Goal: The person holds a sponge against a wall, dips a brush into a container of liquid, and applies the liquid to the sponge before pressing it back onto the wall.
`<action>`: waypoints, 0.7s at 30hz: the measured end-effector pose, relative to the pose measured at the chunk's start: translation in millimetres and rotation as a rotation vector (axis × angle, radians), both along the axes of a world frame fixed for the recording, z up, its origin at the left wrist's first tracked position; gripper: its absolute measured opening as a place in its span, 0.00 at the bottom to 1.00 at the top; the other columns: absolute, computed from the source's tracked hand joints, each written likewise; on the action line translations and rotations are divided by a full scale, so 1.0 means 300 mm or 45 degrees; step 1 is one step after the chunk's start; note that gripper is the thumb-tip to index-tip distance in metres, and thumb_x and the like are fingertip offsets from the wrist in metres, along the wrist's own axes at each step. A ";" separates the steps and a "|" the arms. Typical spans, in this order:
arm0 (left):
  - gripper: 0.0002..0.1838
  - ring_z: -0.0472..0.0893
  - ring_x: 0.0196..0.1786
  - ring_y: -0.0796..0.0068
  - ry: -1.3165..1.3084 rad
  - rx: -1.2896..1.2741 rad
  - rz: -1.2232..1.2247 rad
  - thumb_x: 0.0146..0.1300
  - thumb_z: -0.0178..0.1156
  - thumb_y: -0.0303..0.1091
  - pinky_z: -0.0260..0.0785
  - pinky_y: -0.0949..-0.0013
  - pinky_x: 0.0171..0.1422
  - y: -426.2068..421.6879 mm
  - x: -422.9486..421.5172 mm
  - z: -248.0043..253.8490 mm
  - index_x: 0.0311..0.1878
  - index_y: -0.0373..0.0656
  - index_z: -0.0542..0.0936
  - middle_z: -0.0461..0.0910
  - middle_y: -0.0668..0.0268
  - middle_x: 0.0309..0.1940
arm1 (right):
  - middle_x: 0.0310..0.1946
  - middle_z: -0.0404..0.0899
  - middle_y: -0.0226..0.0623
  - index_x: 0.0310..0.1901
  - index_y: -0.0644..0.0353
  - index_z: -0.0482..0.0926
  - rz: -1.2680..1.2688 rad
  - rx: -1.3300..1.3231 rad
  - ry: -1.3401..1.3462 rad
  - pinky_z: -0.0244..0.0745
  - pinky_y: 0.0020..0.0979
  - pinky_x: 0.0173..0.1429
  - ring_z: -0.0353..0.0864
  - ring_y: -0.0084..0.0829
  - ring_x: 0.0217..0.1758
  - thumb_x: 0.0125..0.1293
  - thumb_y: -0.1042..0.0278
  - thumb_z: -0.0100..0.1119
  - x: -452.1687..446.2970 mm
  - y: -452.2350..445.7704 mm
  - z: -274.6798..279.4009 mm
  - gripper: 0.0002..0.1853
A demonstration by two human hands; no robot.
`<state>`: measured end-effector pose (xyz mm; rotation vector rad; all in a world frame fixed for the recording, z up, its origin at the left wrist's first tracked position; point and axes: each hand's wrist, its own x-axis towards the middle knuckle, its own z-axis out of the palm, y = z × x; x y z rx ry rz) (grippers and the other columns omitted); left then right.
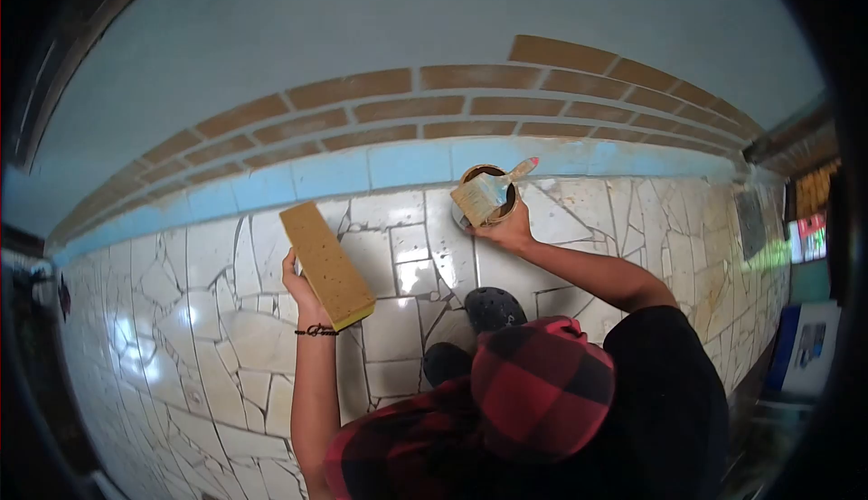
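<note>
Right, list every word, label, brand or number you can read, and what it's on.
No readable text anywhere.
Blue-and-white panel, right edge: too small and blurred to read.
Red-and-white patch, right edge: too blurred to tell if it's lettering.
Paintbrush and can: nothing legible.
Sponge block: no lettering on the broad face showing.

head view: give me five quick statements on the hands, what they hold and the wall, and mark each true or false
1. The left hand holds a long block. True.
2. A brush lies across the mouth of a can. True.
3. Nobody is touching the can. False: the right hand grips it.
4. The brick pattern sits above a light blue strip. True.
5. The brick pattern covers all the wall in view. False: plain wall shows above it.
</note>
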<state>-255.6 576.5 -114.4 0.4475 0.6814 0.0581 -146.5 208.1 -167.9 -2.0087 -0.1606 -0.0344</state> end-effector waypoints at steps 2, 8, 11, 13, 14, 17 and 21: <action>0.30 0.83 0.39 0.59 0.048 -0.023 0.031 0.64 0.46 0.52 0.79 0.60 0.42 0.030 -0.064 -0.035 0.54 0.35 0.79 0.83 0.53 0.42 | 0.57 0.79 0.44 0.62 0.62 0.68 -0.018 -0.058 -0.017 0.74 0.38 0.67 0.80 0.40 0.61 0.33 0.55 0.87 -0.003 0.045 -0.091 0.53; 0.31 0.82 0.42 0.56 0.029 0.063 -0.040 0.63 0.46 0.48 0.79 0.61 0.42 0.056 -0.146 -0.113 0.57 0.31 0.77 0.82 0.47 0.47 | 0.54 0.78 0.48 0.60 0.63 0.68 -0.088 -0.109 -0.073 0.76 0.43 0.62 0.80 0.45 0.58 0.33 0.54 0.86 -0.012 0.129 -0.156 0.51; 0.28 0.82 0.44 0.55 -0.109 0.166 -0.195 0.67 0.44 0.44 0.79 0.61 0.44 -0.041 -0.103 0.043 0.59 0.30 0.76 0.81 0.44 0.50 | 0.51 0.78 0.47 0.57 0.63 0.69 -0.168 -0.169 -0.054 0.76 0.43 0.60 0.80 0.46 0.55 0.33 0.54 0.86 -0.016 0.131 -0.175 0.49; 0.25 0.83 0.45 0.54 -0.092 0.198 -0.210 0.72 0.41 0.40 0.80 0.60 0.46 -0.092 -0.043 0.088 0.60 0.30 0.75 0.80 0.43 0.51 | 0.49 0.78 0.47 0.56 0.63 0.70 -0.197 -0.021 -0.043 0.77 0.43 0.58 0.80 0.46 0.53 0.33 0.55 0.87 -0.020 0.137 -0.161 0.47; 0.25 0.83 0.45 0.54 -0.050 0.223 -0.236 0.73 0.40 0.40 0.80 0.60 0.47 -0.121 -0.016 0.123 0.61 0.30 0.74 0.80 0.42 0.50 | 0.49 0.78 0.47 0.55 0.63 0.70 -0.209 0.034 -0.032 0.77 0.43 0.57 0.80 0.46 0.52 0.32 0.55 0.87 -0.025 0.137 -0.165 0.47; 0.24 0.84 0.45 0.54 0.065 0.314 -0.365 0.77 0.38 0.39 0.81 0.60 0.49 -0.182 0.053 0.193 0.63 0.30 0.72 0.81 0.43 0.49 | 0.48 0.76 0.47 0.55 0.63 0.70 -0.235 0.160 0.001 0.76 0.44 0.56 0.79 0.46 0.51 0.32 0.56 0.87 -0.029 0.131 -0.202 0.47; 0.23 0.85 0.43 0.58 0.135 0.501 -0.624 0.78 0.38 0.40 0.82 0.63 0.47 -0.222 0.128 0.254 0.64 0.33 0.72 0.82 0.47 0.48 | 0.49 0.73 0.47 0.57 0.62 0.70 -0.183 0.096 -0.164 0.73 0.45 0.58 0.75 0.48 0.53 0.32 0.57 0.88 -0.046 0.107 -0.263 0.49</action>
